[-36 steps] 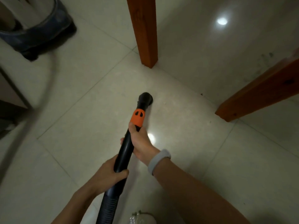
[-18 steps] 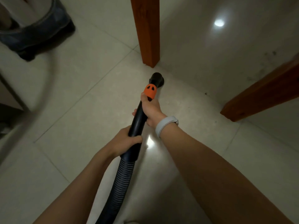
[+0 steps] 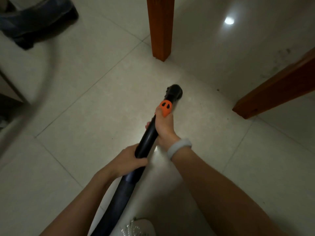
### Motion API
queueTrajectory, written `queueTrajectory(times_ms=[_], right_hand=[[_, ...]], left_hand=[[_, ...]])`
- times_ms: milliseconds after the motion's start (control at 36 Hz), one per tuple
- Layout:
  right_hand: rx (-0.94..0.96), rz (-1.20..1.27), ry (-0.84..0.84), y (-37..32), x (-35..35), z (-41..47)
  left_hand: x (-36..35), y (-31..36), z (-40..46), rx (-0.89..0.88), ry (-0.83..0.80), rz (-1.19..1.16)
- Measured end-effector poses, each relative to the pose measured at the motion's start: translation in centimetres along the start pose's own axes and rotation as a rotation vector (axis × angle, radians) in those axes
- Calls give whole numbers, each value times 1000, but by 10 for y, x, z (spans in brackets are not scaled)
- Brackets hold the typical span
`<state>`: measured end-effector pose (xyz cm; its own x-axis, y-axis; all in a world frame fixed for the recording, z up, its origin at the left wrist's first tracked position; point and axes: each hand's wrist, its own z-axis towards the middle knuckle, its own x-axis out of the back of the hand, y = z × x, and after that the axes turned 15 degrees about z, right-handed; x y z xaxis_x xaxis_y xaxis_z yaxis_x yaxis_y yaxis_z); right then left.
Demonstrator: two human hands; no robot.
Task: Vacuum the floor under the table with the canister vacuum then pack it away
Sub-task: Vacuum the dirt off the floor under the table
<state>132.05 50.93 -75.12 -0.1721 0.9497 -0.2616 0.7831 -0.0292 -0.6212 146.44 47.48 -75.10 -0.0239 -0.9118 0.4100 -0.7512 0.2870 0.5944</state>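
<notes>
**Black wand on pale tile, mid-sweep beneath the bench**

Black plastic runs up the middle of my view: the vacuum wand (image 3: 147, 135), grasped by both hands. My left hand (image 3: 127, 161) wraps around the lower part, where the smooth tube meets the ribbed hose (image 3: 117, 200). My right hand (image 3: 164, 126) grips higher up, thumb against an orange collar (image 3: 165, 107) — a pale band (image 3: 179, 148) sits on that wrist.

The wand's long axis slopes from bottom centre, near my body, up and slightly right. Its round nozzle (image 3: 174, 92) points away from me and meets the floor (image 3: 85, 108) between two wooden bench legs: one upright ahead (image 3: 160, 28), one slanting in from the right (image 3: 276, 87).

The canister (image 3: 39, 19) is a blurred dark shape at top left, well apart from the nozzle.

I judge the task to be in its first half. Vacuuming is under way; dark specks show on the tile near the right leg (image 3: 218, 90), so some floor seems undone. Packing away is not yet begun. At the bottom edge, something white — possibly a shoe (image 3: 138, 229).
</notes>
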Motion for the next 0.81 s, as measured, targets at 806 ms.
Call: queueTrajectory(times_ms=[806], right_hand=[[-377,-147,-269,113,-43,-87]], left_hand=[[-26,-91,-127,273,208,-335]])
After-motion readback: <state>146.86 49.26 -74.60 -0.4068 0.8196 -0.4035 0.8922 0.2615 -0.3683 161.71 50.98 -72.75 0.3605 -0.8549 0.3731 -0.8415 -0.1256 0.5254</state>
